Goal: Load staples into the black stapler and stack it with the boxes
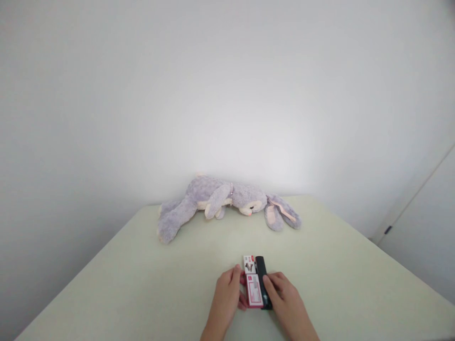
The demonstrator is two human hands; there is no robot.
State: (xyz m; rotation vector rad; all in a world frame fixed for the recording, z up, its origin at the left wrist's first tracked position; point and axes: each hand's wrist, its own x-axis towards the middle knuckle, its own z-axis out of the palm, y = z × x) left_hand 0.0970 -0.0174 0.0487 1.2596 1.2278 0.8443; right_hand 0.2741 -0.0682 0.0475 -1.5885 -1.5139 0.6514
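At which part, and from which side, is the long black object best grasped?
Probably the middle of its right edge, coming from the right and slightly above: the black object is long and narrow, and the white box and pink box line its left side.

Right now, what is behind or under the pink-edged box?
Behind the pink-edged box sits a small white box, then the plush rabbit; its underside is covered from view.
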